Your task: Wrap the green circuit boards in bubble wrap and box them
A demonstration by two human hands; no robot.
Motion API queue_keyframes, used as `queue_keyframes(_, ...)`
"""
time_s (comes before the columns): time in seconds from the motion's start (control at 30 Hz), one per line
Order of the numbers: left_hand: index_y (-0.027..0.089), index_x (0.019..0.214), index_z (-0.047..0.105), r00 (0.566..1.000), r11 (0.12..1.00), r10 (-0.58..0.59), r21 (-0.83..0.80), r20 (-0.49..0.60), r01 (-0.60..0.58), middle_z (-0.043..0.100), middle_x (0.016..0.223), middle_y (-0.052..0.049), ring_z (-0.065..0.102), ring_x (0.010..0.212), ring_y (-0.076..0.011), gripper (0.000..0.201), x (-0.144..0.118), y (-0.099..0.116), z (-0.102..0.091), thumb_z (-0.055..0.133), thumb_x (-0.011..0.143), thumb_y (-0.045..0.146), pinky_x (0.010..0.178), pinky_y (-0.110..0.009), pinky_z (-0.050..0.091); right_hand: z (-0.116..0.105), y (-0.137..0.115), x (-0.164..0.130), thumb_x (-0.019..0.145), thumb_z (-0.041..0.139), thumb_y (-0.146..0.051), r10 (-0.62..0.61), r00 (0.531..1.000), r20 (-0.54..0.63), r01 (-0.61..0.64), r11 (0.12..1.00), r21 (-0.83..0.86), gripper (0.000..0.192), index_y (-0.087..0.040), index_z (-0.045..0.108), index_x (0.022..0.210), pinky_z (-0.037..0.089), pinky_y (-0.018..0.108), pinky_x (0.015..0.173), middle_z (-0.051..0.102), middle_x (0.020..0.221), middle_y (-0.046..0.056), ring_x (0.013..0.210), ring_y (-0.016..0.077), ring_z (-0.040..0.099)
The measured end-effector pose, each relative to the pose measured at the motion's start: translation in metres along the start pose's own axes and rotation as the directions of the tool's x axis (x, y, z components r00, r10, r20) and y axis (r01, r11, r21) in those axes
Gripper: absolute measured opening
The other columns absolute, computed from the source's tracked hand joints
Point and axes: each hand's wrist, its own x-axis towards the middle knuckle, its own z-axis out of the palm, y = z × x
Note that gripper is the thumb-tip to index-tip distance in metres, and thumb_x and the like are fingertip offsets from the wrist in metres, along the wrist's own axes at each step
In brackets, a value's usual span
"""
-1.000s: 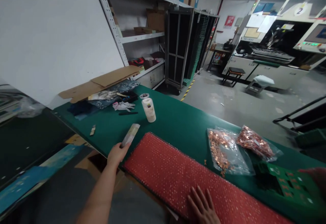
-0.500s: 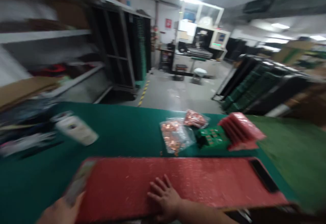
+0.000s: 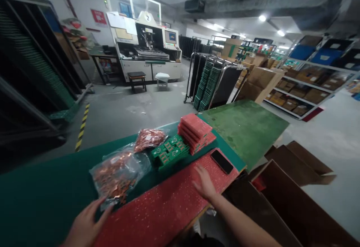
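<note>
Dark green bench top (image 3: pixel 42 198). Long red studded board (image 3: pixel 168 205) lies along its near edge. Black phone (image 3: pixel 222 161) on the board's far right end. Just behind the board: clear bag of copper pieces (image 3: pixel 116 174), smaller bag of copper pieces (image 3: pixel 148 139) beyond it, green circuit boards (image 3: pixel 169 150), then a stack of red boards (image 3: pixel 196 132). Lighter green table (image 3: pixel 247 127) beyond the stack.

Left hand (image 3: pixel 84 225) cut by bottom edge, red board's (image 3: pixel 168 205) near end hidden beneath it
</note>
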Motion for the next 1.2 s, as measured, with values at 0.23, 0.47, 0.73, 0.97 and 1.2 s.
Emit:
queue_keyframes(0.23,0.006,0.129,0.042,0.944,0.95,0.233,0.152,0.235,-0.272,0.042,0.136,-0.015,0.035,0.128,-0.0255,0.077,0.07,0.173,0.073,0.044,0.07,0.056,0.108,-0.037,0.027,-0.072,0.125,0.027,0.071,0.061,-0.037,0.484,0.875,-0.022,-0.465,0.825,-0.322,0.08,-0.016,0.026,0.141,0.026,0.047,0.104,0.026,0.145,0.015,0.133,0.0301,0.025)
queue_keyframes(0.47,0.012,0.144,0.01,0.901,0.877,0.01,0.43,0.433,-0.216,0.004,0.15,-0.016,0.005,0.138,-0.03,0.109,0.109,0.218,0.096,0.061,0.06,0.059,0.109,-0.053,0.011,-0.063,0.184,0.033,0.07,0.058,-0.033,0.355,0.933,0.064,-0.323,0.9,-0.293,0.076,-0.02,0.03,0.139,0.039,0.038,0.089,0.048,0.126,0.011,0.113,0.0269,0.046)
queue_keyframes(0.73,0.019,0.142,0.02,0.927,0.87,0.107,0.417,0.359,-0.262,0.029,0.142,-0.018,0.023,0.133,-0.0318,0.094,0.115,0.216,0.103,0.058,0.063,0.053,0.106,-0.054,0.017,-0.09,0.241,0.067,0.073,0.056,-0.033,0.342,0.939,-0.021,-0.335,0.902,-0.272,0.068,-0.012,0.036,0.135,0.037,0.036,0.09,0.052,0.118,0.013,0.111,0.0271,0.046)
queue_keyframes(0.97,0.012,0.136,0.032,0.992,0.941,-0.118,0.313,-0.048,0.127,0.035,0.13,-0.02,0.035,0.122,-0.0369,0.097,0.054,0.224,0.092,0.051,0.059,0.067,0.101,-0.047,0.029,-0.108,0.245,0.082,0.075,0.055,-0.031,0.383,0.924,-0.009,-0.371,0.887,-0.275,0.059,-0.014,0.043,0.131,0.037,0.043,0.094,0.045,0.129,0.015,0.118,0.0301,0.041)
queue_keyframes(1.2,0.009,0.138,0.023,0.959,0.975,-0.219,0.015,0.181,0.22,0.044,0.119,-0.018,0.043,0.115,-0.0335,0.102,-0.052,0.277,0.173,0.054,0.057,0.063,0.099,-0.045,0.034,-0.075,0.146,0.039,0.078,0.052,-0.044,0.077,0.977,0.199,-0.161,0.879,0.449,0.052,-0.012,0.052,0.119,0.041,0.04,0.096,0.055,0.12,0.015,0.111,0.025,0.052)
